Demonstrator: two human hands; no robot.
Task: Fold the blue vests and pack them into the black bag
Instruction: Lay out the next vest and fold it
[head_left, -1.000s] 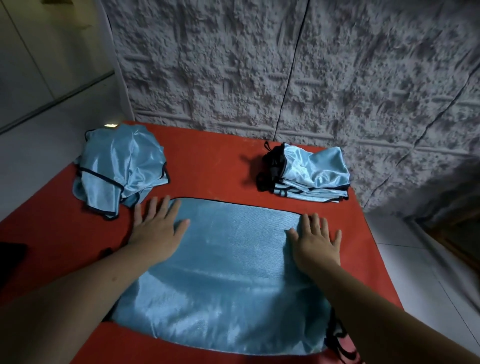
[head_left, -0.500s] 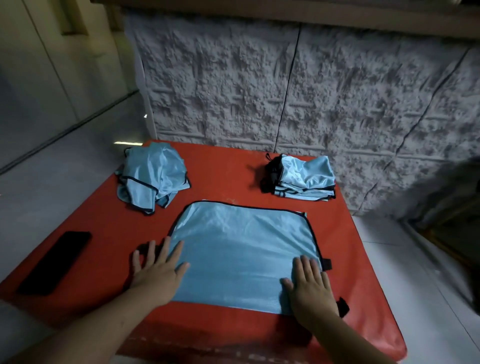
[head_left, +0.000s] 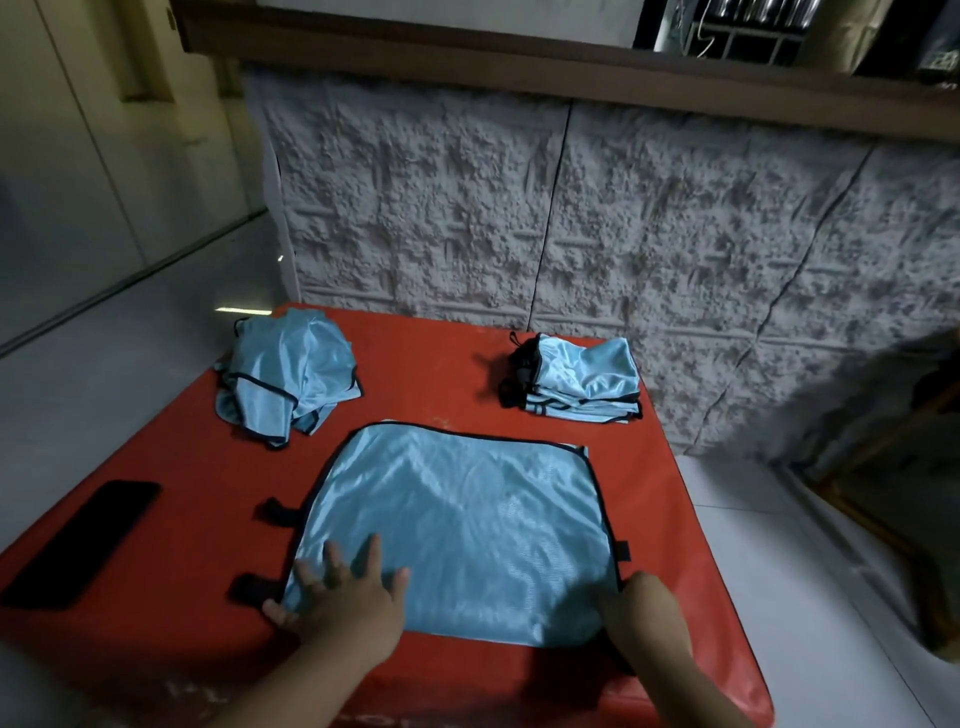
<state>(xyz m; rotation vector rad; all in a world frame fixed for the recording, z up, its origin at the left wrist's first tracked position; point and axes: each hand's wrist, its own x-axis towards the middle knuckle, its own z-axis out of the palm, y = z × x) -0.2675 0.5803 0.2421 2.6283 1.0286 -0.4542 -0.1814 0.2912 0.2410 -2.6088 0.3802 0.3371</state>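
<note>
1. Blue vest (head_left: 457, 530) spread flat at the near middle of the red surface (head_left: 426, 374), reaching almost to the near edge.
2. Black phone (head_left: 83, 543) lying flat at 9 o'clock from the vest, well apart from it, near the left edge of the surface.
3. Rumpled heap of unfolded vests (head_left: 288, 374) at 11 o'clock, near the far left corner, apart from the spread vest.
4. Grey textured wall (head_left: 571, 218) just behind the far edge; pale tiled floor (head_left: 769, 561) to the right of the surface.
5. Nothing lying on top of the spread vest except the two hands.
6. Black bag (head_left: 522, 371) at 1 o'clock near the far right corner, mouth turned rightward, with a stack of folded vests (head_left: 584, 382) sticking out of it; how deep the stack sits inside cannot be told.
7. Shiny light blue fabric, black piping along the edges, faint creases across the middle; short black tabs (head_left: 275, 512) jutting out on the left side, one more on the right edge.
8. Left hand (head_left: 343, 597) flat on the near left corner of the vest, fingers (head_left: 371, 553) straight and spread apart, pressing down.
9. Right hand (head_left: 641, 605) at the near right corner, seen from the back; fingers tucked at the vest edge and hidden, so pinching or merely resting cannot be told.
</note>
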